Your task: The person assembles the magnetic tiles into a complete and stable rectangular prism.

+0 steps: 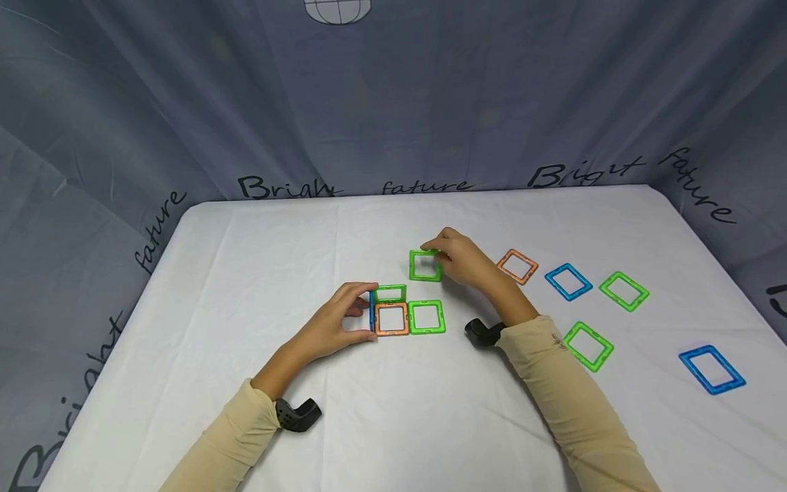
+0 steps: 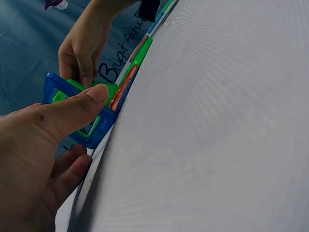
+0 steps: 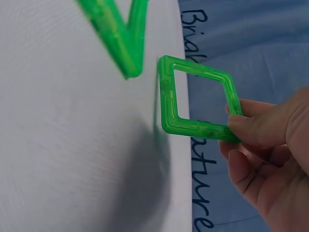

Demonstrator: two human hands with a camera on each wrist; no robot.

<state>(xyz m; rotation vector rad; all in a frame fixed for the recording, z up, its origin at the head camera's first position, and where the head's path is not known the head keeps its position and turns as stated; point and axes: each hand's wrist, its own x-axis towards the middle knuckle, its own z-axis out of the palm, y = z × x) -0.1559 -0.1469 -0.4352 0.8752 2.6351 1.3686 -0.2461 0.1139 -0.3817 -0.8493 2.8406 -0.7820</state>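
Note:
My left hand (image 1: 337, 321) holds a blue square magnetic tile (image 2: 99, 133) that stands on edge, the thumb at its near side and a finger at its far side. The blue tile lines the left side of a flat orange tile (image 1: 391, 333). Along the orange tile's back edge a green tile (image 1: 390, 288) stands up. Another green tile (image 1: 427, 331) lies flat against its right side. Behind these, my right hand (image 1: 462, 260) pinches a further green tile (image 3: 169, 96) by one corner, between thumb and fingers, raised off the table in the right wrist view.
Loose tiles lie on the white table (image 1: 246, 273) to the right: an orange one (image 1: 525, 257), a blue one (image 1: 579, 276), two green ones (image 1: 633, 283) and a far-right blue one (image 1: 728, 363). A grey-blue curtain (image 1: 430, 102) hangs behind the table.

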